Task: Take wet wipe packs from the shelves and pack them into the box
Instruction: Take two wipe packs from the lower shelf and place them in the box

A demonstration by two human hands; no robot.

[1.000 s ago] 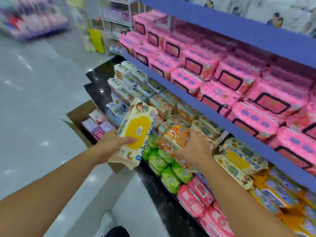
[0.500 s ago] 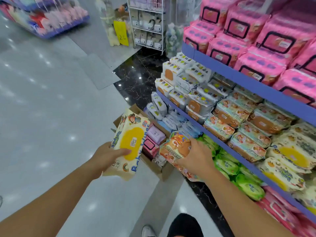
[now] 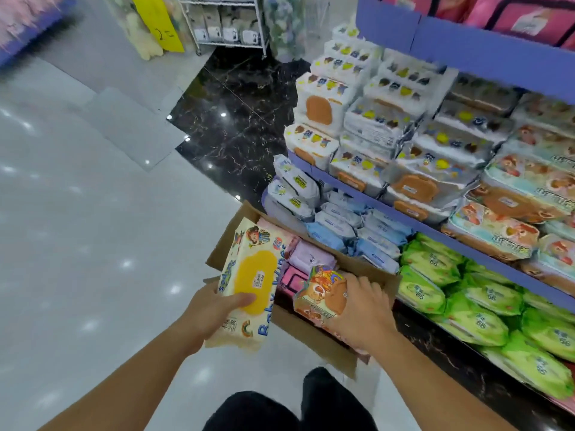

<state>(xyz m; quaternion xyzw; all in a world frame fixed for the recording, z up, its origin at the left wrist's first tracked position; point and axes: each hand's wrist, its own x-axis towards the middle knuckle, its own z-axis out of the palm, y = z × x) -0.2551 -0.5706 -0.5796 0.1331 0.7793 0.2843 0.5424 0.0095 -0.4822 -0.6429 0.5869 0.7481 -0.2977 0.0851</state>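
Note:
My left hand (image 3: 214, 309) grips a cream wet wipe pack with a yellow lid (image 3: 253, 283), held upright over the left edge of the open cardboard box (image 3: 311, 334) on the floor. My right hand (image 3: 362, 309) grips a smaller orange cartoon pack (image 3: 320, 295) over the box's middle. Inside the box lie a lilac pack (image 3: 311, 256) and a pink pack (image 3: 292, 279). Blue shelves (image 3: 466, 241) to the right hold stacks of wipe packs.
Green packs (image 3: 466, 309) and light blue packs (image 3: 351, 231) fill the bottom shelf right beside the box. White and orange packs (image 3: 389, 132) sit on the middle shelf. A wire rack (image 3: 227, 23) stands far back. Glossy floor (image 3: 93, 228) spreads left. My dark-trousered knees (image 3: 292, 405) are below.
The view has turned left and down toward the box. Both hands have carried their packs from the shelf front to above the box, the right one now lower over its opening.

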